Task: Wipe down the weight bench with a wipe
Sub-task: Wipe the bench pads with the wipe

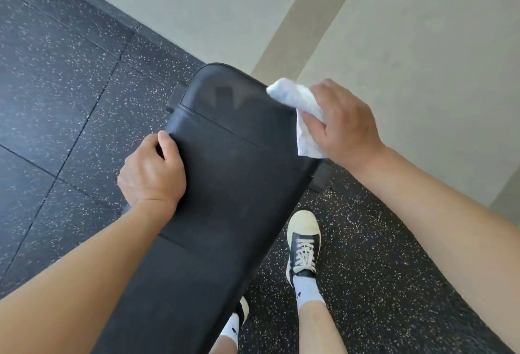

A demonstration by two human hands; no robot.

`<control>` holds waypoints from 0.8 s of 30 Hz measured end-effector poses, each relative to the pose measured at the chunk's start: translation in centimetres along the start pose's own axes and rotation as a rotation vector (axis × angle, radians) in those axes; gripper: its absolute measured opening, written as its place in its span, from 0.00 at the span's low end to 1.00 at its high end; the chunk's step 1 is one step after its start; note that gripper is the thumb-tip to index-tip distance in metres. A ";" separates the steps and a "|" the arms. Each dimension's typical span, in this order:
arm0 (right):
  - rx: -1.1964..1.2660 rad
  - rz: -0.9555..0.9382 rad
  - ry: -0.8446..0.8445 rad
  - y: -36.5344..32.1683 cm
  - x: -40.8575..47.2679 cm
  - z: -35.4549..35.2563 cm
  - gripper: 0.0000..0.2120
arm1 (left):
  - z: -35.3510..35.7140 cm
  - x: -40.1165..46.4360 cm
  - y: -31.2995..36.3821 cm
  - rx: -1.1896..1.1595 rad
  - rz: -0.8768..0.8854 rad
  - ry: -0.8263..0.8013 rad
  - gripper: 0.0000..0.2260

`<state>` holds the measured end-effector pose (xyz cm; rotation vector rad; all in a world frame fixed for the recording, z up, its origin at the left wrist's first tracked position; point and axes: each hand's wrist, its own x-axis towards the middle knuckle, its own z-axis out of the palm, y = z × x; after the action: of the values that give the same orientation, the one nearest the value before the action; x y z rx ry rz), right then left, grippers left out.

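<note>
Right now the white wipe (302, 117) sits bunched at the far right edge of the black weight bench (225, 184), pinched in the right hand (344, 125) w/ fingers curled round it. Left hand (153, 170) grips the pad's left edge, thumb on top. Risk: wipe is wadded, so little contact area; it could skip the middle & near pad.
</note>
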<state>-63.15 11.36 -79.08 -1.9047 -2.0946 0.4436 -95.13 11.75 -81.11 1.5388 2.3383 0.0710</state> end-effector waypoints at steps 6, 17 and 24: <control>0.014 0.225 0.086 -6.4 5.7 2.6 0.09 | -0.3 0.0 0.1 0.015 -0.004 -0.019 0.20; -0.011 -0.022 0.076 -16.3 1.0 5.4 0.08 | -0.2 0.2 -0.5 -0.025 0.034 -0.082 0.20; -0.160 0.095 -0.035 -18.7 -9.6 5.4 0.07 | -1.6 -0.3 -1.4 -0.183 0.218 -0.217 0.17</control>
<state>-81.45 -0.06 -76.40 -2.1072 -2.1257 0.3411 -96.73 11.15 -79.79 1.6154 1.9360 0.1576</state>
